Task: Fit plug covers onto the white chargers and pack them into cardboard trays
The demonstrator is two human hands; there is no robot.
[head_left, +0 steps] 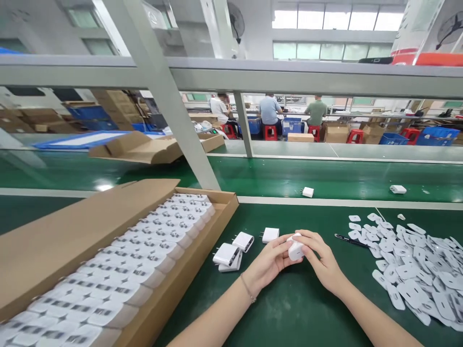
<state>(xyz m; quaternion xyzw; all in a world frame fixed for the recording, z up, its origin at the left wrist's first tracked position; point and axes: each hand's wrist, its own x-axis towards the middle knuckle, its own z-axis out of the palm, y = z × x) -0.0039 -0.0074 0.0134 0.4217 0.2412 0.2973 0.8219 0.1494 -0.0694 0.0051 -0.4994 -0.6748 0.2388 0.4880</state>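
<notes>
Both of my hands meet over the green mat at one small white charger plug (pixel 295 250). My left hand (pixel 267 262) pinches it from the left and my right hand (pixel 320 258) curls round it from the right. Three more white charger plugs (pixel 231 253) lie loose on the mat just left of my hands, the nearest one (pixel 270 234) by my left fingertips. A long cardboard box (pixel 188 270) at the left is packed with rows of white chargers (pixel 144 250). To the right lies a heap of small white protective films (pixel 415 270).
A black pen (pixel 349 240) lies between my right hand and the heap. Two white chargers (pixel 307 192) (pixel 398 189) sit on the green conveyor belt beyond the mat. A grey metal frame post (pixel 181 125) rises behind the box. Three people sit on red stools far behind.
</notes>
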